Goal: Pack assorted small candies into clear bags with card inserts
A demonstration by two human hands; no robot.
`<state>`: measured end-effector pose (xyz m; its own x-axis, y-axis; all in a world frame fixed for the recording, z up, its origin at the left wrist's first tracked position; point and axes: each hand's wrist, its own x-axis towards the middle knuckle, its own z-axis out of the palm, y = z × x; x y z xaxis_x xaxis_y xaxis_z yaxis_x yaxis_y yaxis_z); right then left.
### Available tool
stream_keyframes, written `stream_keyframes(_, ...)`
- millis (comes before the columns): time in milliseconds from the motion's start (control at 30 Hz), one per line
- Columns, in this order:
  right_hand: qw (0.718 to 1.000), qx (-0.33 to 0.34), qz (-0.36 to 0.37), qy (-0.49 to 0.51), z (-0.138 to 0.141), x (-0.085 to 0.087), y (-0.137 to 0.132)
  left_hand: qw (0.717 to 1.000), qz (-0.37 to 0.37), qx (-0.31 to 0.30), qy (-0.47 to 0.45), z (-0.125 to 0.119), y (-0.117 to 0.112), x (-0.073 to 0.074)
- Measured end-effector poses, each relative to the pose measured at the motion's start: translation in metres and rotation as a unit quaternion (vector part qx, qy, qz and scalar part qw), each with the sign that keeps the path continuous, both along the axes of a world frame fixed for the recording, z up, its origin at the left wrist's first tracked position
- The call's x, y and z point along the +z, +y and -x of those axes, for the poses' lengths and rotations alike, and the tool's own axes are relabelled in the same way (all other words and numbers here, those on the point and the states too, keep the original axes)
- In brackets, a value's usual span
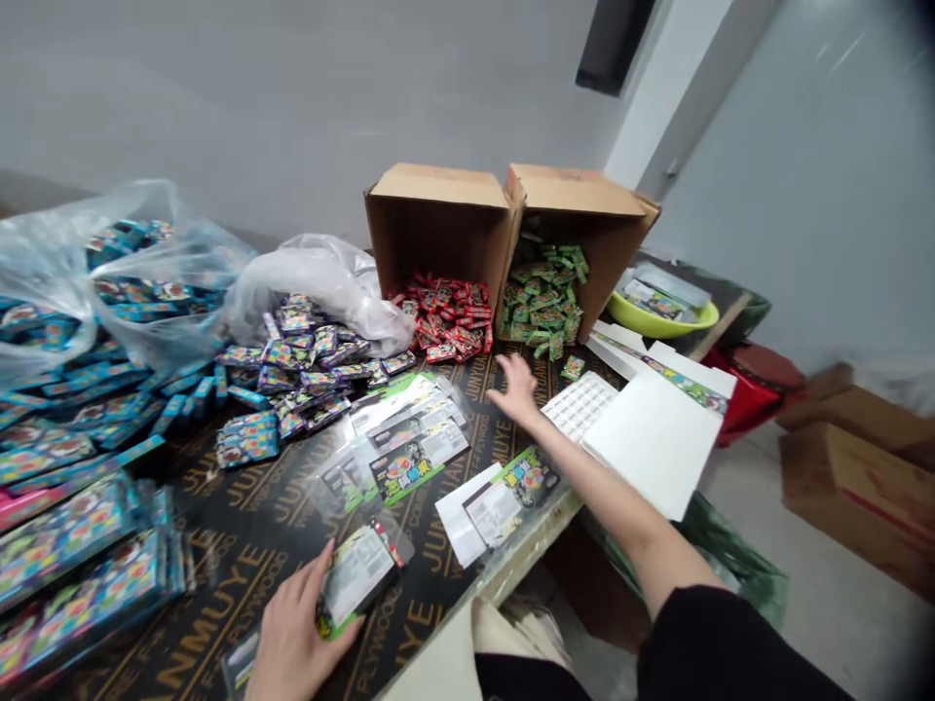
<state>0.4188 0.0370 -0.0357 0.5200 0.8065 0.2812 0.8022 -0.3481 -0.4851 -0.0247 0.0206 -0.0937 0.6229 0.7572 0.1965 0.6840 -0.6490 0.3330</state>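
Across my plywood bench (241, 516), my left hand (292, 623) pinches a light, slick card-backed blister pack (357, 574) by its edge at the bench's front, while my empty right hand (517, 389) spreads wide over mid-bench.

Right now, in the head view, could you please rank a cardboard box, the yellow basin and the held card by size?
Largest: cardboard box. Then the yellow basin and the card look alike; the card's nearness to the camera makes ranking them unsure.
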Motion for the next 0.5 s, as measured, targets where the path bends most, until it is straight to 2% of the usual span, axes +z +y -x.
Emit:
stream_keyframes(67, 0.987, -0.145, 0.062, -0.013, -0.066, 0.004, -0.002, 1.0, -0.017, -0.007, 0.002, 0.002, 0.0, -0.006)
stream_keyframes(100, 0.976, -0.197, 0.094, -0.004, -0.094, 0.006, -0.006, 1.0, -0.02, -0.009, 0.002, 0.003, 0.0, -0.008)
stream_keyframes(167, 0.969, -0.223, 0.106, 0.007, -0.135, 0.011, -0.018, 1.0, -0.019, -0.008, -0.001, 0.004, -0.001, -0.011)
stream_keyframes(267, 0.973, -0.2, 0.112, 0.026, -0.161, 0.014, -0.029, 1.0, -0.003, -0.001, -0.008, 0.004, -0.002, -0.011)
stream_keyframes(333, 0.98, -0.164, 0.103, 0.034, -0.154, 0.012, -0.027, 1.0, 0.012, 0.008, -0.017, 0.004, -0.002, -0.006)
stream_keyframes(400, 0.989, -0.113, 0.083, 0.038, -0.127, 0.008, -0.018, 0.998, 0.026, 0.031, -0.045, 0.0, -0.002, 0.005)
stream_keyframes(467, 0.994, -0.009, 0.02, 0.106, -0.078, 0.004, -0.009, 0.99, 0.063, 0.076, -0.105, -0.01, -0.004, 0.024)
stream_keyframes(500, 0.979, 0.071, -0.044, 0.189, -0.047, 0.002, -0.007, 0.979, 0.1, 0.101, -0.148, -0.019, -0.005, 0.035)
